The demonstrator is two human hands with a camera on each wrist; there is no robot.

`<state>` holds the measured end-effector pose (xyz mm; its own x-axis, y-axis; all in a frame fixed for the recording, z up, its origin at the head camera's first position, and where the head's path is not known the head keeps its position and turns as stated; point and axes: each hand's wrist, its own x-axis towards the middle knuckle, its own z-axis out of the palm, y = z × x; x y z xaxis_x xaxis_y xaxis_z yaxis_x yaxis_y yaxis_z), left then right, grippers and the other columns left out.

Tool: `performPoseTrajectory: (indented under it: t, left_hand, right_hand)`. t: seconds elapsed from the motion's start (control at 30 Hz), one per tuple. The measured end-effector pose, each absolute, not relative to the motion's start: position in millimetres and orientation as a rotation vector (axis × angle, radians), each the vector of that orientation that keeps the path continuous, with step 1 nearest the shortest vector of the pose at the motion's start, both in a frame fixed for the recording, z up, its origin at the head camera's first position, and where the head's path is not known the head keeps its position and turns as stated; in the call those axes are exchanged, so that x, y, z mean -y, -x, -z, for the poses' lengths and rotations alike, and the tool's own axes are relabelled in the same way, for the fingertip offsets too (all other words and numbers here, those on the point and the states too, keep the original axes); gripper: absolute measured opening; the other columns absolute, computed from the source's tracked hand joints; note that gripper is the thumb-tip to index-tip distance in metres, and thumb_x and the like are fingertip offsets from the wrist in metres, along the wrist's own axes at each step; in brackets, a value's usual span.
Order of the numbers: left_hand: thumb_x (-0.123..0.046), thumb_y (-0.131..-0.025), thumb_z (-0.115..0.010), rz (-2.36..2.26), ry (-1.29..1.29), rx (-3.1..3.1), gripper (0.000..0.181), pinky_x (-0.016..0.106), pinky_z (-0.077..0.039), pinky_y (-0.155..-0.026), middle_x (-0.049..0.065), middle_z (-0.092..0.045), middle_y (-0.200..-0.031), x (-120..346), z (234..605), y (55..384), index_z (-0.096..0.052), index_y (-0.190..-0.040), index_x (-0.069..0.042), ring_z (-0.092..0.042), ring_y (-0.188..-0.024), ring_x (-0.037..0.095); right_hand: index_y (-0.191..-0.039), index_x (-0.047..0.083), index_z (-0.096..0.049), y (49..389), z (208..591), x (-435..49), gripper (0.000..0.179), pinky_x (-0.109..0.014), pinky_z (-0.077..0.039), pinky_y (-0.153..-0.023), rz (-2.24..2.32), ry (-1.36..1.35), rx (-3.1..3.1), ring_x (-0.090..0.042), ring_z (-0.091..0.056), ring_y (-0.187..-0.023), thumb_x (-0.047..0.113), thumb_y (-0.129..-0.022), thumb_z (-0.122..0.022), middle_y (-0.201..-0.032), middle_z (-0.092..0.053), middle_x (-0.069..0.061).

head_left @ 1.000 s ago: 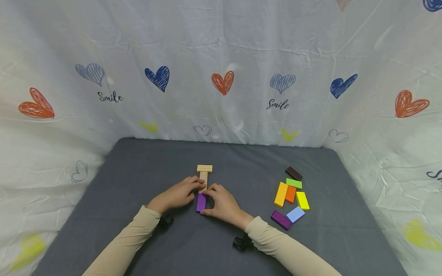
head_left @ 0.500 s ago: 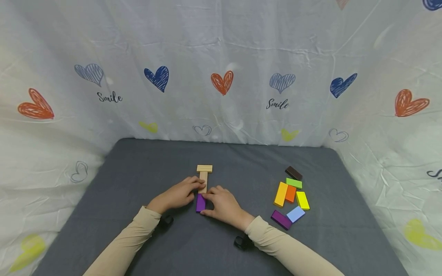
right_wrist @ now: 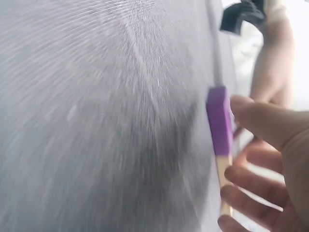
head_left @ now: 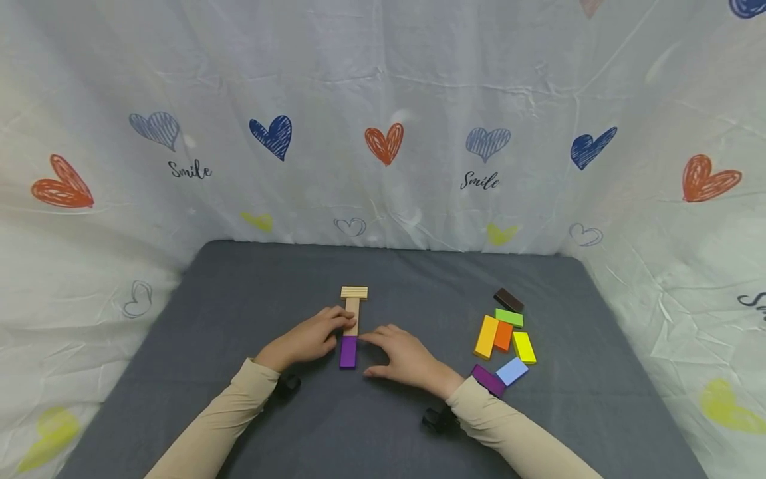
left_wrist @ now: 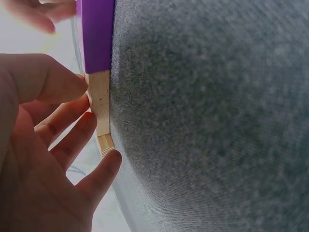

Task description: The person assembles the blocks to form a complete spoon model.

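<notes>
One oblong block point(head_left: 348, 353), plain purple, flat-sided and straight-edged.

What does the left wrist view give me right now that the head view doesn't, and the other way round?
Only the left wrist view: the palm side of the left hand, and the left-facing long side of the purple block.

Only the head view: the loose coloured blocks at the right, both sleeves, and the "Smile" lettering on the curtain.

Both: the left hand, part of the right hand, the purple block, the plain wood block, the striped crosspiece and the grey cloth.
</notes>
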<state>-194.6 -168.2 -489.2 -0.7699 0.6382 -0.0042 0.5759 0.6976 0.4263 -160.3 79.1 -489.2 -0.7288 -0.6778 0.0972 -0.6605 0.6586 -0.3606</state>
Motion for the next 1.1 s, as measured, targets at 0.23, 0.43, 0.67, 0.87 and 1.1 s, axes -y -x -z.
performPoseTrajectory:
  t: [0.23, 0.43, 0.67, 0.87, 1.1]
  left_hand:
    - [-0.004, -0.093, -0.052, -0.589, -0.954, -2.759, 0.042, 0.044, -0.046, -0.105, 0.006, -0.051, -0.144, 168, 492, 195, -0.060, -0.135, -0.008, -0.047, -0.133, 0.025]
    - [-0.004, -0.095, -0.051, -0.599, -0.962, -2.750, 0.042, 0.043, -0.046, -0.105, 0.005, -0.050, -0.145, 168, 492, 195, -0.060, -0.136, -0.008, -0.047, -0.134, 0.025]
    - [-0.005, -0.095, -0.051, -0.592, -0.959, -2.752, 0.042, 0.043, -0.046, -0.105, 0.004, -0.049, -0.146, 169, 492, 196, -0.059, -0.136, -0.010, -0.046, -0.135, 0.024]
    - [-0.005, -0.094, -0.052, -0.579, -0.973, -2.755, 0.043, 0.043, -0.046, -0.105, 0.005, -0.050, -0.146, 169, 493, 197, -0.059, -0.137, -0.010, -0.047, -0.134, 0.025]
    - [-0.005, -0.094, -0.053, -0.579, -0.972, -2.760, 0.044, 0.042, -0.046, -0.105, 0.004, -0.050, -0.145, 170, 494, 197, -0.059, -0.137, -0.010, -0.047, -0.134, 0.024]
  right_hand:
    - [-0.137, 0.020, -0.060, 151, 481, -140, 0.062, -0.036, -0.050, -0.096, 0.675, 1.114, -2.710, -0.012, -0.054, -0.110, 0.040, -0.081, -0.079, -0.126, -0.064, 0.004]
    - [-0.135, 0.024, -0.062, 140, 480, -201, 0.064, -0.038, -0.049, -0.095, 0.729, 0.988, -2.694, -0.012, -0.053, -0.113, 0.043, -0.077, -0.081, -0.127, -0.062, 0.008]
    - [-0.125, 0.022, -0.069, 130, 479, -255, 0.055, -0.032, -0.045, -0.086, 0.750, 0.905, -2.745, -0.010, -0.052, -0.100, 0.037, -0.074, -0.084, -0.112, -0.064, 0.006]
    - [-0.123, 0.025, -0.071, 125, 481, -277, 0.059, -0.028, -0.037, -0.078, 0.754, 0.864, -2.762, -0.004, -0.043, -0.096, 0.042, -0.069, -0.085, -0.107, -0.061, 0.007]
    - [-0.130, 0.030, -0.065, 126, 478, -288, 0.063, -0.032, -0.039, -0.082, 0.717, 0.759, -2.676, -0.013, -0.042, -0.105, 0.024, -0.071, -0.086, -0.117, -0.055, 0.005]
